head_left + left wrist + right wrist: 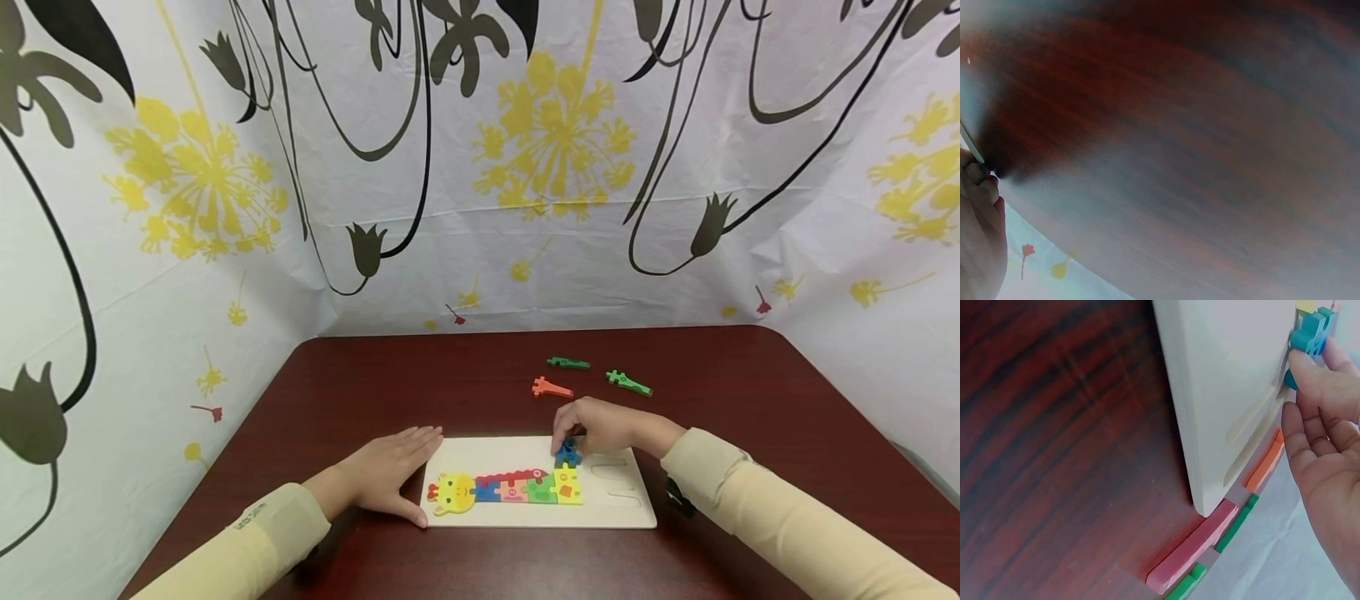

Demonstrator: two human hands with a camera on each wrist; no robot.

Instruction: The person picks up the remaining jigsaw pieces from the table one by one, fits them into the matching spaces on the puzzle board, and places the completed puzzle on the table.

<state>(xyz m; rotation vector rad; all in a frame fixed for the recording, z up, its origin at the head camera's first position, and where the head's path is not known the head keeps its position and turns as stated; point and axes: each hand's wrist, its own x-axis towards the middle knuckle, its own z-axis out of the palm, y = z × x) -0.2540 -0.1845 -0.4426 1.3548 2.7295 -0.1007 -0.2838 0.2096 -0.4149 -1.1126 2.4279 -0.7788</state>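
A pale wooden puzzle board (495, 450) lies on the table with a giraffe partly filled in. Its yellow head piece (454, 493), red mane piece (517, 477) and several coloured neck and body pieces, ending in a yellow piece (567, 485), sit in a row. My right hand (603, 423) pinches a blue puzzle piece (567, 453) just above the yellow one; the right wrist view shows this blue piece (1313, 331) between thumb and fingers. Whether it lies fully in its recess, I cannot tell. My left hand (393, 471) rests at the board's left edge, fingers straight, thumb by the near corner.
Beyond the board lie an orange piece (551, 387), a dark green piece (568, 362) and a light green piece (628, 382). A pink piece (1191, 547) shows beside the board in the right wrist view. Leg-shaped recesses (615, 479) mark the board's right part. Patterned cloth (450, 192) hangs behind the table.
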